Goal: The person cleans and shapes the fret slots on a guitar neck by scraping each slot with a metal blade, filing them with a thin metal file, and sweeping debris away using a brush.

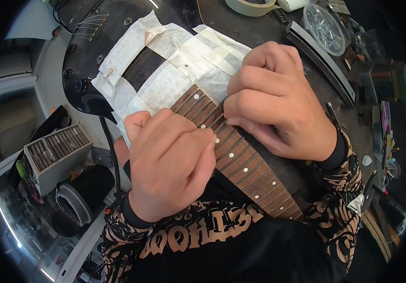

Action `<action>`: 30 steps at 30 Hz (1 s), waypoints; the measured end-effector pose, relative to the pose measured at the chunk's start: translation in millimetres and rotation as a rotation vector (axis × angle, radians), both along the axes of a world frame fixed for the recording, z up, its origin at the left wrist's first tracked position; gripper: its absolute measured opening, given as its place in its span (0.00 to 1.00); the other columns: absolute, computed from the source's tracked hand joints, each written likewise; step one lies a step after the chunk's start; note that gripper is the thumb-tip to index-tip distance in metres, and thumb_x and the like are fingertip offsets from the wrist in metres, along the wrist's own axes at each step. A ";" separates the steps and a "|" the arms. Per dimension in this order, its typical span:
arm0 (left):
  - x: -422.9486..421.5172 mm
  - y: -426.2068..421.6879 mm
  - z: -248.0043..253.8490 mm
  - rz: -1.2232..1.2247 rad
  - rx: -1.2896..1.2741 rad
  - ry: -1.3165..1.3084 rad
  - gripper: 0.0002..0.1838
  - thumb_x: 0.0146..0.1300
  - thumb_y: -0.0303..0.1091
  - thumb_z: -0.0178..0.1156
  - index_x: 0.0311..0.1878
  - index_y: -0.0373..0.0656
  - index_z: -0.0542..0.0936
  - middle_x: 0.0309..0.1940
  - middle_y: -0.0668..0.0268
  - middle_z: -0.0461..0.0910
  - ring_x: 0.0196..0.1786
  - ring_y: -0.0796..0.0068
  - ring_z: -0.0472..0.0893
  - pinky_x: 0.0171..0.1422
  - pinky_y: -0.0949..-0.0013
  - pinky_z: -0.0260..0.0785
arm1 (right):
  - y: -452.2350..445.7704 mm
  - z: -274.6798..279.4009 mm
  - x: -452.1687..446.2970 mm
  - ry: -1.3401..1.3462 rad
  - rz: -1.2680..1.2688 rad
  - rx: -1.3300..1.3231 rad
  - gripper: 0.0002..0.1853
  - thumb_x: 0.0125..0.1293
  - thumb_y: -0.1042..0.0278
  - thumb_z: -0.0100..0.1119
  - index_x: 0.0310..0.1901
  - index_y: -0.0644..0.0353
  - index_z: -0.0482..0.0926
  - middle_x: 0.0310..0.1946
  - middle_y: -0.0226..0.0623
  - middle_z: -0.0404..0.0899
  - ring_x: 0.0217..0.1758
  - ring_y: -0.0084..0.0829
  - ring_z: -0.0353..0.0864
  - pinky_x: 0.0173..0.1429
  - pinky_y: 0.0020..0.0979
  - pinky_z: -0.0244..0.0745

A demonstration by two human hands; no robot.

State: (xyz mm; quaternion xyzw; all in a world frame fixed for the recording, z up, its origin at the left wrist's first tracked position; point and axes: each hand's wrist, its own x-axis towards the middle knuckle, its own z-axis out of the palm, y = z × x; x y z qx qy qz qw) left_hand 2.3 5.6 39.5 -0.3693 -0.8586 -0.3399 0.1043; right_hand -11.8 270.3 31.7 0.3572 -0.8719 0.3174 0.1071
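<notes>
your left hand and right hand curl over the brown white-dotted wooden fretboard, mid-frame to lower right; whether they pinch anything, i cannot tell.

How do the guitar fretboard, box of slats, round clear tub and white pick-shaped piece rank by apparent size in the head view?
Largest to smallest:
guitar fretboard
box of slats
round clear tub
white pick-shaped piece
</notes>
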 end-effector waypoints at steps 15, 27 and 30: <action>5.3 -3.1 -0.7 -0.006 0.009 0.002 0.12 0.59 0.15 0.79 0.43 0.41 0.90 0.32 0.68 0.84 0.33 0.66 0.79 0.51 0.57 0.61 | -2.9 0.6 1.3 -0.040 0.013 -0.067 0.15 0.63 0.70 0.85 0.48 0.48 0.88 0.49 0.25 0.86 0.61 0.42 0.82 0.70 0.47 0.68; 1.8 -5.6 4.9 -0.017 -0.036 -0.012 0.12 0.58 0.16 0.78 0.43 0.42 0.90 0.33 0.67 0.84 0.33 0.65 0.79 0.51 0.56 0.61 | -9.5 0.4 4.2 0.021 -0.015 -0.003 0.16 0.62 0.69 0.84 0.47 0.48 0.86 0.48 0.24 0.86 0.59 0.42 0.84 0.71 0.47 0.69; 1.2 -6.3 3.4 0.007 -0.028 -0.007 0.12 0.60 0.15 0.78 0.43 0.41 0.90 0.33 0.67 0.83 0.34 0.65 0.80 0.51 0.56 0.61 | -13.2 -0.2 4.3 0.107 -0.061 0.044 0.15 0.64 0.70 0.83 0.48 0.49 0.87 0.49 0.26 0.86 0.60 0.43 0.84 0.71 0.46 0.70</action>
